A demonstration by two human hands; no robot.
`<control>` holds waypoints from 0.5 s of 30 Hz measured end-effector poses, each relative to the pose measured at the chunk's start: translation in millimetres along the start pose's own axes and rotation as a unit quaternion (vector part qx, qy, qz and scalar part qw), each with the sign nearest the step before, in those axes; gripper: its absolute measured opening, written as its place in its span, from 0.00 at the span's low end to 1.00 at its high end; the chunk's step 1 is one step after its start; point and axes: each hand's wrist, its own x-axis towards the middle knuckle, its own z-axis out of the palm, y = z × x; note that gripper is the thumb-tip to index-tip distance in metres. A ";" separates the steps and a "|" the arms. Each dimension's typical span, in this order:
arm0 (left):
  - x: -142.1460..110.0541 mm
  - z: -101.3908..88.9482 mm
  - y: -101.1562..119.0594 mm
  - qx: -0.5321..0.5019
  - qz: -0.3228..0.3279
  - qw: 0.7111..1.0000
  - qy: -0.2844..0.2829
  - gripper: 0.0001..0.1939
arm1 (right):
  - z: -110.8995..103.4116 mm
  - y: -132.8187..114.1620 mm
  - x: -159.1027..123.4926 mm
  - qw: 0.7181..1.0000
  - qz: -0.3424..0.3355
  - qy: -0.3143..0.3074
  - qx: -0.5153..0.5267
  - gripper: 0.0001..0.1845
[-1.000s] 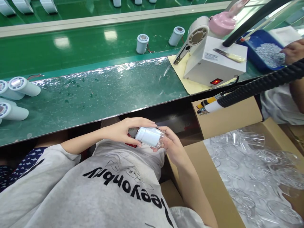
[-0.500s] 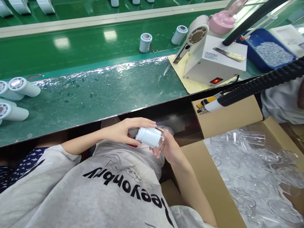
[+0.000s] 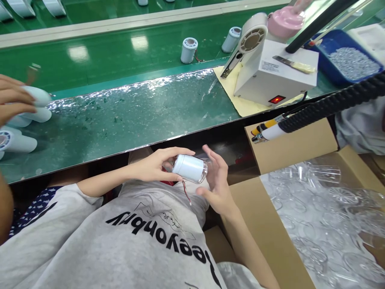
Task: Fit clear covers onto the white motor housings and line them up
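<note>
Our left hand (image 3: 161, 163) pinches the pale-blue cylinder (image 3: 190, 167) before our shirt (image 3: 99, 245) | our right hand (image 3: 217, 182), spread just beside its clear end (image 3: 205, 173), has come away | wires (image 3: 187, 193) now dangle below | so our left hand alone bears it | a co-worker's hand (image 3: 12, 98) has reached the bench-top cylinders (image 3: 25, 143)

Right fingers (image 3: 219, 159) have spread; wires (image 3: 187, 192) now dangle; co-worker's hand (image 3: 13, 98) appeared (far left).

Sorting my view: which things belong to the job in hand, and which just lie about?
Likely job things:
- light-blue cylinder with wires, in the left hand, open right hand alongside
- clear plastic parts in the carton

Seemingly lying about:
- knife on white box
- pink-topped container
</note>
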 end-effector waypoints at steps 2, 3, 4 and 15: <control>-0.5 0.0 1.7 -0.030 -0.036 0.999 -0.013 0.36 | -4.3 0.3 -1.4 0.988 -0.099 -0.023 -0.114 0.29; -0.4 -0.4 2.1 -0.040 -0.049 0.998 -0.022 0.36 | -6.4 -0.1 -1.6 0.981 -0.121 -0.035 -0.147 0.21; -0.1 -1.1 2.5 -0.043 -0.056 0.997 -0.031 0.38 | -8.0 -0.6 -1.7 0.978 -0.129 -0.042 -0.158 0.18; -1.4 -6.4 -5.1 -0.119 -0.078 0.986 -0.087 0.43 | -8.4 -0.6 -6.4 0.995 0.085 -0.042 0.039 0.28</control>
